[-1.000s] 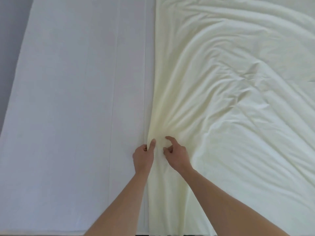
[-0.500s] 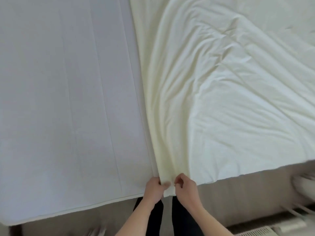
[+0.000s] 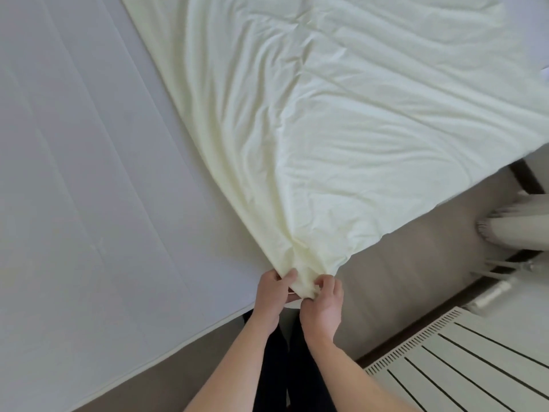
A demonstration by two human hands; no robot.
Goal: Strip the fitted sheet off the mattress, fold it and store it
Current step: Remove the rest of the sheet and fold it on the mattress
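Note:
A pale yellow fitted sheet (image 3: 341, 120) lies wrinkled over the right half of the bare white mattress (image 3: 89, 188). Its near corner is bunched at the mattress's front edge. My left hand (image 3: 271, 289) pinches that bunched corner from the left, thumb on top. My right hand (image 3: 322, 301) grips the same bunch from the right, fingers curled into the cloth. The two hands sit close together, just off the mattress edge.
Grey-brown floor (image 3: 401, 278) runs along the bed's front. A white slatted radiator (image 3: 475, 367) stands at the lower right, with a pale curtain hem (image 3: 517, 224) above it. My dark-trousered legs (image 3: 285, 367) are below the hands.
Both hands have pulled the sheet's edge back from the middle of the mattress to its front edge and off it. The view has swung right, showing floor and radiator.

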